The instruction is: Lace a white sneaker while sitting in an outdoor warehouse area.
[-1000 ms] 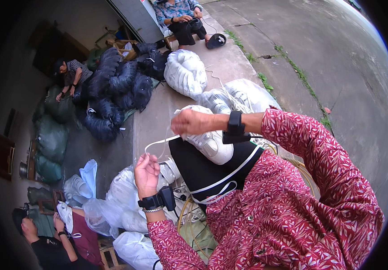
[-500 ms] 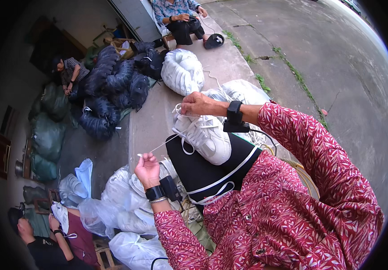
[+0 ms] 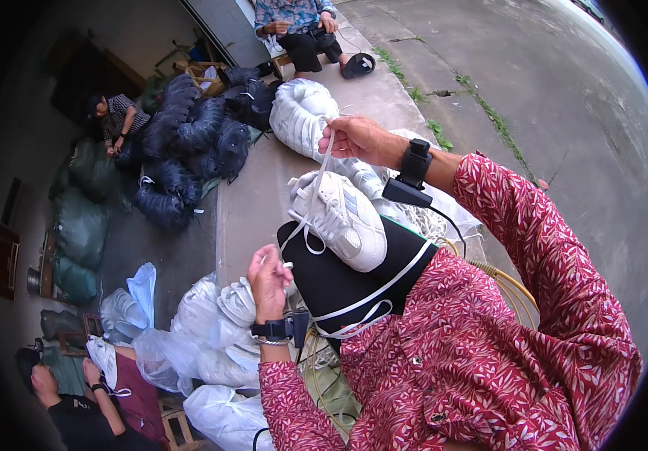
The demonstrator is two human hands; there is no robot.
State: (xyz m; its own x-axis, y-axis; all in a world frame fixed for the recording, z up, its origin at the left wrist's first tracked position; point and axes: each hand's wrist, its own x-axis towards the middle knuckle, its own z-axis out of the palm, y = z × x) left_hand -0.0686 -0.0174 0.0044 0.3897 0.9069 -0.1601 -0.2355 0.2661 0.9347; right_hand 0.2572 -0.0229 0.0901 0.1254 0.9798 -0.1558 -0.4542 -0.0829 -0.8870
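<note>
A white sneaker (image 3: 342, 222) lies on a black pad (image 3: 339, 282) on my lap. My right hand (image 3: 354, 139) is raised above the shoe, pinching one end of its white shoelace (image 3: 316, 192) and pulling it taut. Below and left of the shoe, my left hand (image 3: 267, 282) grips the other lace end. Both wrists carry black strapped devices. My sleeves are red with a white pattern.
Clear bags of white shoes (image 3: 203, 331) sit below my left hand, another white bundle (image 3: 297, 113) ahead. Dark bundles (image 3: 188, 146) and green sacks (image 3: 75, 233) lie at the left. Other people sit at the top (image 3: 297, 26), left (image 3: 117, 120) and bottom left (image 3: 75, 406). A concrete ledge (image 3: 252, 203) runs ahead.
My right hand has risen and moved away from the shoe, drawing the lace longer and tighter. My left hand has shifted slightly right, still gripping its lace end.
</note>
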